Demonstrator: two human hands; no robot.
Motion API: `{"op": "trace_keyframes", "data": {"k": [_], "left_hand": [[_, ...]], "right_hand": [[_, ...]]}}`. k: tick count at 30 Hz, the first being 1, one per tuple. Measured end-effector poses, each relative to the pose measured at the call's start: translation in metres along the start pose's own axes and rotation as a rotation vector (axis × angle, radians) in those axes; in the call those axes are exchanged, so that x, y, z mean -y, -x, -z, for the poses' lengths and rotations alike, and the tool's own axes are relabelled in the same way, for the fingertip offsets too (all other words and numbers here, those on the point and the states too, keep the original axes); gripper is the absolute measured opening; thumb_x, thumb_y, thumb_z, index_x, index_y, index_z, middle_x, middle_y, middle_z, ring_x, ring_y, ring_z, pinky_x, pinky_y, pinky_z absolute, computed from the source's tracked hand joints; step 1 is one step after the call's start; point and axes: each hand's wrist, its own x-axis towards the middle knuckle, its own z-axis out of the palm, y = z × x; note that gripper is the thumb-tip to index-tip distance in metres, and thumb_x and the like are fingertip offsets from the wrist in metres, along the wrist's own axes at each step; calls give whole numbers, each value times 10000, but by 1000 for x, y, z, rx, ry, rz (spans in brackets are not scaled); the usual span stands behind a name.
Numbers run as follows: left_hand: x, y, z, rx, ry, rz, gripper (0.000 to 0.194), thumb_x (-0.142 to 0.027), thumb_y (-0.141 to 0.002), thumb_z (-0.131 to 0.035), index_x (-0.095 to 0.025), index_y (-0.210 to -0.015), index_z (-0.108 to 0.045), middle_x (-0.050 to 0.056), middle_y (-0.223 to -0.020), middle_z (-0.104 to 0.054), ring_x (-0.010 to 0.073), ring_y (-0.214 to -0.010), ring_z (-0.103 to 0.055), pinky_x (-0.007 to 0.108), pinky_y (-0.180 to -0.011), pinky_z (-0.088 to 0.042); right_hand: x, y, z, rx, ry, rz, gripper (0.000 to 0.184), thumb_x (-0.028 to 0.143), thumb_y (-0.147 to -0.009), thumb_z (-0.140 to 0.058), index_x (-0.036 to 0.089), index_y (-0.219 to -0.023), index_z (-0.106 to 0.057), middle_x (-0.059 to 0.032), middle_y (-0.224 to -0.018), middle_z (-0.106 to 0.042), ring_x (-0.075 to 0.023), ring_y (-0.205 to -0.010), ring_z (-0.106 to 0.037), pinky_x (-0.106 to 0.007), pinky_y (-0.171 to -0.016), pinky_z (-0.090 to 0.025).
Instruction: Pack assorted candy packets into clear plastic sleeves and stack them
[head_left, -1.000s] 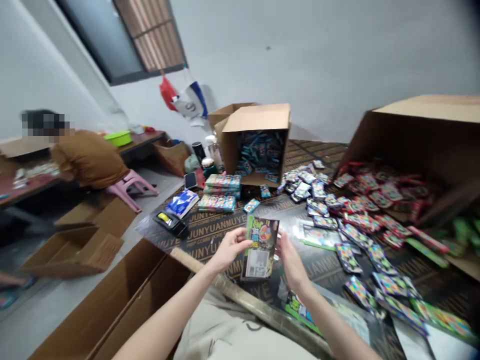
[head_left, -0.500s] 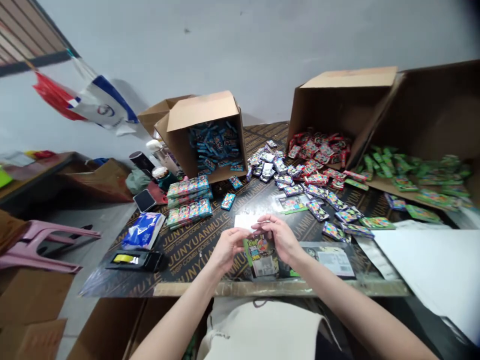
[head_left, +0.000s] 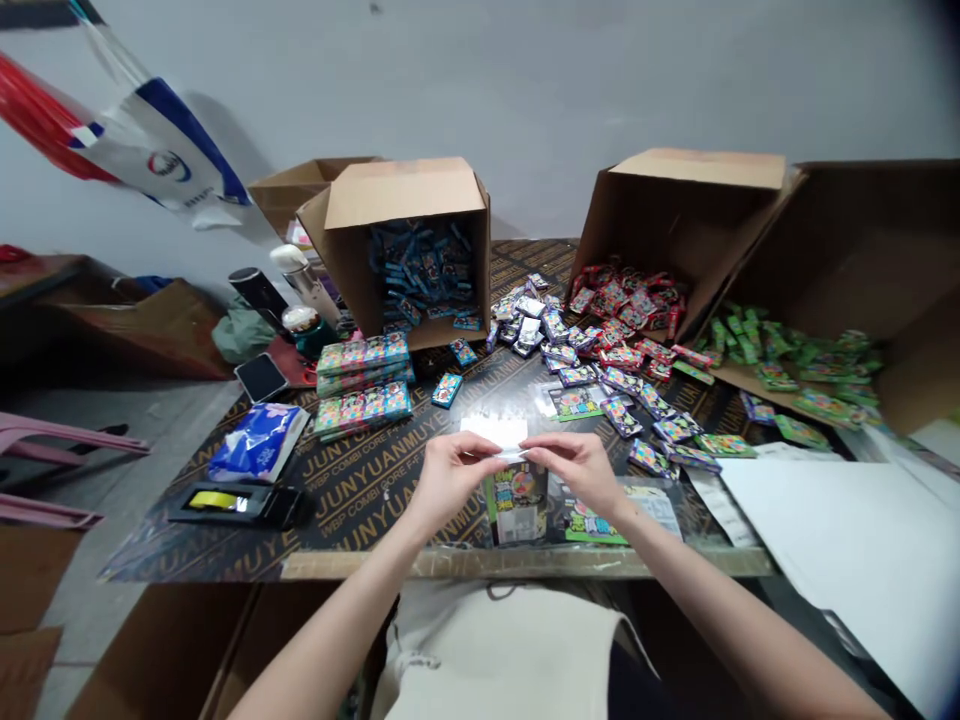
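A printed packaging bag point(head_left: 517, 505), black with green and bright lettering, lies over the table's near edge area. A white piece point(head_left: 495, 432) shows just above it, beyond my fingertips; whether it belongs to the bag I cannot tell. My left hand point(head_left: 454, 480) pinches the upper edge of the bag between thumb and fingers. From the other side my right hand point(head_left: 581, 475) pinches the same edge, the fingertips of both hands nearly meeting. Another printed bag point(head_left: 600, 530) lies flat, partly under my right forearm.
Open cartons hold blue packets point(head_left: 427, 265), red packets point(head_left: 630, 300) and green packets point(head_left: 757, 345). Purple packets point(head_left: 529, 330) spread across the table. At left are stacked packet bundles point(head_left: 364, 405), a tape dispenser point(head_left: 236, 503), a blue tissue pack point(head_left: 255, 443) and a phone point(head_left: 261, 378). White sheets point(head_left: 832, 520) lie right.
My view has swung right toward the cartons. The bag, held up facing me earlier, is now lower at the table, and both hands have come together at its upper edge.
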Motion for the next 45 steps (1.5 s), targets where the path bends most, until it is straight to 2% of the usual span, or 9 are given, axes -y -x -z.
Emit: {"op": "trace_keyframes", "data": {"k": [7, 12, 16, 20, 27, 32, 37, 42, 45], "left_hand": [[-5, 0, -3, 19, -128, -94, 117, -217, -721, -591, -161, -684, -687, 52, -713, -672, 162, -665, -619, 257, -632, -485], [4, 12, -10, 27, -304, -296, 117, -259, -737, -606, -174, -774, -677, 97, -952, -662, 181, -835, -623, 296, -771, -486], [13, 9, -5, 15, -258, -268, 113, -233, -768, -581, -182, -736, -676, 78, -852, -680, 165, -770, -627, 286, -728, -491], [32, 5, 18, -253, -50, -79, 101, -258, -706, -645, -168, -674, -678, 62, -768, -687, 186, -757, -633, 305, -724, -501], [100, 34, 58, -751, 200, 281, 296, -360, -579, -726, -121, -724, -628, 26, -671, -649, 162, -634, -608, 300, -640, -507], [132, 73, 78, -676, -290, 355, 289, -368, -591, -698, -167, -784, -620, 44, -778, -620, 222, -755, -597, 378, -740, -485], [124, 61, 82, -549, -500, 202, 177, -335, -722, -582, -192, -818, -620, 58, -884, -591, 229, -893, -564, 379, -814, -450], [108, 23, 77, -458, -248, 170, 443, -311, -691, -625, -211, -1116, -546, 83, -1140, -553, 224, -1060, -513, 364, -897, -408], [100, 2, 68, -423, 114, 255, 506, -365, -662, -658, -179, -1119, -544, 78, -1049, -601, 186, -910, -572, 300, -788, -449]], "right_hand": [[3, -7, 4, 62, 7, -46, 161, 326, -748, -632, 181, -779, -695, -19, -679, -666, -150, -565, -580, -260, -535, -455], [-6, 5, 18, 136, 142, 158, 238, 353, -845, -510, 230, -935, -694, -67, -1019, -662, -234, -935, -601, -394, -866, -439], [-23, 18, 23, 159, 69, 172, 432, 485, -853, -443, 261, -1211, -531, -61, -1362, -395, -268, -1199, -415, -430, -997, -321], [-53, 34, 5, 88, -88, -96, 645, 467, -802, -548, 303, -1363, -274, -77, -1375, -365, -248, -1174, -445, -409, -967, -359], [-85, -11, -40, 67, -7, -221, 380, 402, -762, -593, 206, -1083, -545, -21, -765, -603, -199, -711, -587, -340, -677, -484], [-100, -104, -67, 104, 556, 60, 604, 436, -625, -708, 206, -1152, -523, -138, -1201, -489, -306, -1112, -437, -457, -920, -338], [-101, -178, -103, 171, 601, 49, 734, 327, -581, -747, 189, -1242, -459, -176, -1387, -285, -365, -1272, -211, -526, -997, -174], [-83, -179, -111, 305, 466, -20, 451, 459, -770, -534, 146, -1093, -557, -143, -1118, -570, -278, -1041, -523, -409, -863, -415], [-72, -144, -98, 603, 258, -189, 610, 568, -877, -165, 144, -1045, -570, -102, -874, -652, -204, -726, -638, -329, -615, -510]]}}
